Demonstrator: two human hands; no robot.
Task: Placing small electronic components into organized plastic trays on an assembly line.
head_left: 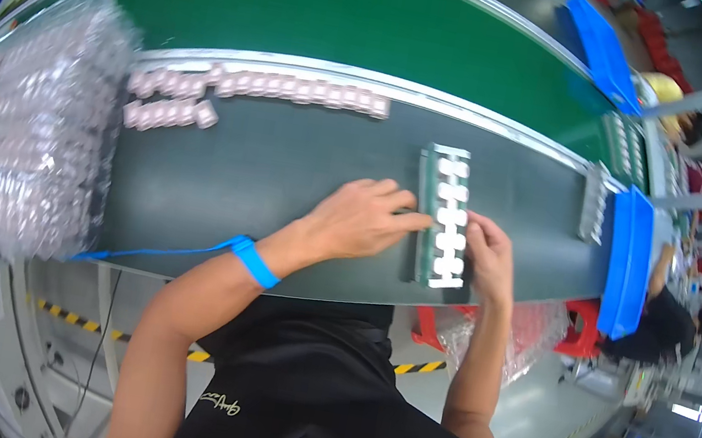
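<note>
A long green panel [426,222] bearing a row of white parts [452,218] lies on the dark bench in front of me; it looks like a circuit board panel. My left hand [367,220] is at its left edge, thumb and forefinger pressed to the side and the other fingers curled. On the opposite side, my right hand [493,259] pinches the right edge near the middle, its fingertips partly hidden by the white parts. A blue wrist strap [254,262] circles my left wrist, and its cord runs left along the bench edge.
Rows of small pinkish-white blocks [302,92] line the bench's back left. Stacked clear plastic trays [41,130] stand at far left. A green conveyor belt [312,8] runs behind. On the right are another panel [594,204] and a blue bin [628,263]. Red stools [581,328] stand below.
</note>
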